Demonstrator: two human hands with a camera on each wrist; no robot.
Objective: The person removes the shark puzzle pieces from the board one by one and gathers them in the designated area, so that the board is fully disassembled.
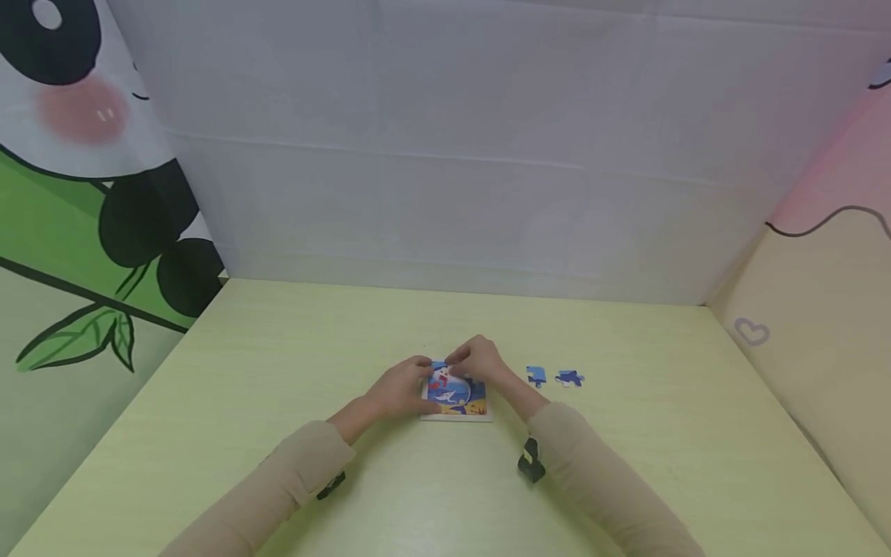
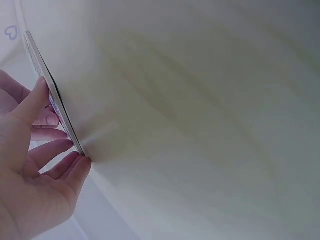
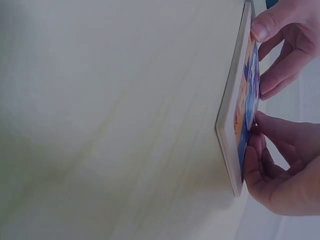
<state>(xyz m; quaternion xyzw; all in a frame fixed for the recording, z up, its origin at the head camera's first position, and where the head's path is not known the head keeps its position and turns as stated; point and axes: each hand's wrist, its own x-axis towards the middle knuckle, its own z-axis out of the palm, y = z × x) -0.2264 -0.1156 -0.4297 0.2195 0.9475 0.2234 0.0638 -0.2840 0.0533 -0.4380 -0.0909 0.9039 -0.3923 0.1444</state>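
A small square puzzle board [image 1: 455,418] with a colourful sea picture lies on the table in front of me. My left hand [image 1: 400,389] holds it from the left side. Its thumb rests on the near corner and its fingers reach the far edge, as the left wrist view shows along the board's thin side [image 2: 59,107]. Over the far part of the picture [image 3: 241,112], my right hand [image 1: 480,360] has its fingertips bunched in a pinch on a puzzle piece, which the fingers largely hide. Two loose blue puzzle pieces, a left one [image 1: 536,375] and a right one [image 1: 570,377], lie right of the board.
The pale yellow table [image 1: 626,456] extends around the board. A white sheet [image 1: 473,155] hangs along its back edge. Cartoon-printed panels stand at the left [image 1: 139,201] and right [image 1: 821,294]. Dark straps [image 1: 531,462] show under the sleeves.
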